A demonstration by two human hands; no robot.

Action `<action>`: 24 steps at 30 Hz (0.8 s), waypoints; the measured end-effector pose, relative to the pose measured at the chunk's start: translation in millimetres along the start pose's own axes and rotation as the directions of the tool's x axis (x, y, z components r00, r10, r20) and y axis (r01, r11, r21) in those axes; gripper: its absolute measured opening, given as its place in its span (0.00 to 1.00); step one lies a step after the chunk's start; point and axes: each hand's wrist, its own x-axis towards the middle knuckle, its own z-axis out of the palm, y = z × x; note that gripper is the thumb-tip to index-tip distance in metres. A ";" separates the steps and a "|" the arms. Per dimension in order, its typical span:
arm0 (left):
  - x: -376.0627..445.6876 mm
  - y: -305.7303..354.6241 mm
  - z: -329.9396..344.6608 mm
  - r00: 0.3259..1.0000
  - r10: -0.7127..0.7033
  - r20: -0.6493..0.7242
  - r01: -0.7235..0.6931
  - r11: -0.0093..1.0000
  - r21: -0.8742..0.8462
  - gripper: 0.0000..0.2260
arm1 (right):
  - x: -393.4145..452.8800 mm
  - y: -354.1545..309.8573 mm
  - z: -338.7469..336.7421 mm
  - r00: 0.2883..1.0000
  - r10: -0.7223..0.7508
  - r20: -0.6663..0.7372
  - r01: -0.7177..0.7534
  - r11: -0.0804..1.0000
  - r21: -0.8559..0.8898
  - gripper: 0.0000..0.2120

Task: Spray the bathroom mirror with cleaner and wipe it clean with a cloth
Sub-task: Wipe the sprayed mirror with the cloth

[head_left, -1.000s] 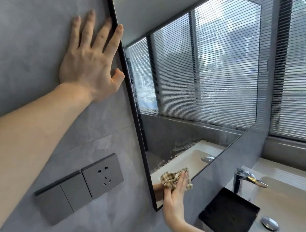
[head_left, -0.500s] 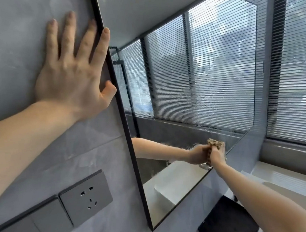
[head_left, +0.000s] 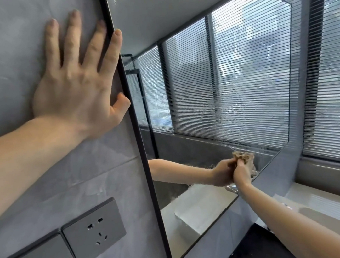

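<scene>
I can read no words, brand names, numbers or signs anywhere in front of me.
</scene>
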 end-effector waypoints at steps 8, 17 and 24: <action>0.9 1.4 -3.0 1.000 0.001 0.007 -0.001 1.000 -0.010 0.43 | -207.9 -49.6 18.6 0.801 -0.498 0.332 0.522 0.853 0.021 0.38; -0.4 0.9 -2.3 1.000 0.000 0.020 0.001 1.000 -0.005 0.44 | -251.6 -6.6 31.3 0.426 -0.799 0.424 0.874 0.484 0.033 0.37; 0.1 1.5 -2.0 1.000 0.002 0.002 -0.002 1.000 0.002 0.44 | -108.1 -19.4 12.7 0.843 -0.525 0.122 0.534 0.843 -0.067 0.30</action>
